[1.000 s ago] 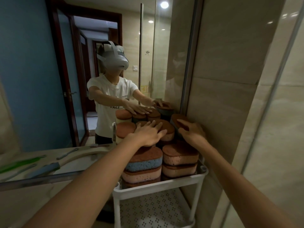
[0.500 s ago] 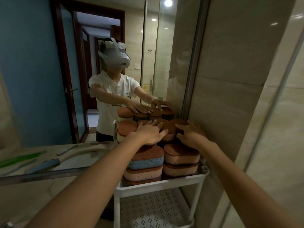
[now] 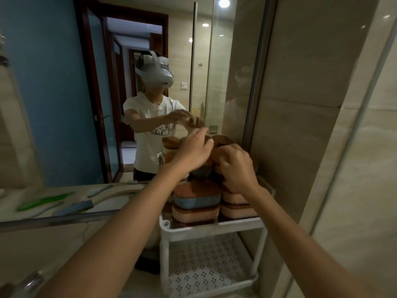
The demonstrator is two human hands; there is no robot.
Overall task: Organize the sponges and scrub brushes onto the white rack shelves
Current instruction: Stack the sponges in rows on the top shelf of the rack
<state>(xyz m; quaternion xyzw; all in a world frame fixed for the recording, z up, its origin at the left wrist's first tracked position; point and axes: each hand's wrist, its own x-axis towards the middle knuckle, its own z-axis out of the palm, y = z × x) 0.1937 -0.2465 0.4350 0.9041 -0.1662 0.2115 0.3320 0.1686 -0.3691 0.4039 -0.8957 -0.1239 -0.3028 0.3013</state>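
Observation:
The white rack (image 3: pixel 212 227) stands against the mirror, its top shelf packed with stacked sponges. A blue-banded sponge (image 3: pixel 196 201) sits atop the front left stack, and pink sponges (image 3: pixel 236 209) make up the front right stack. My left hand (image 3: pixel 193 151) and my right hand (image 3: pixel 236 168) are raised over the rear stacks. Both curl around a brown-topped dark sponge (image 3: pixel 203 172) held between them. Several scrub brushes, among them a green one (image 3: pixel 43 201) and a blue-handled one (image 3: pixel 75 208), lie on the counter at left, seen in the mirror.
The rack's perforated lower shelf (image 3: pixel 206 267) holds nothing. A tiled wall (image 3: pixel 300 147) rises close on the right. The mirror (image 3: pixel 64 104) shows a person in a headset with both hands raised. A metal tap (image 3: pixel 32 284) pokes in at the bottom left.
Both hands were lying flat on the sponge tops. They have lifted, come together and curled shut around a sponge over the rear stacks.

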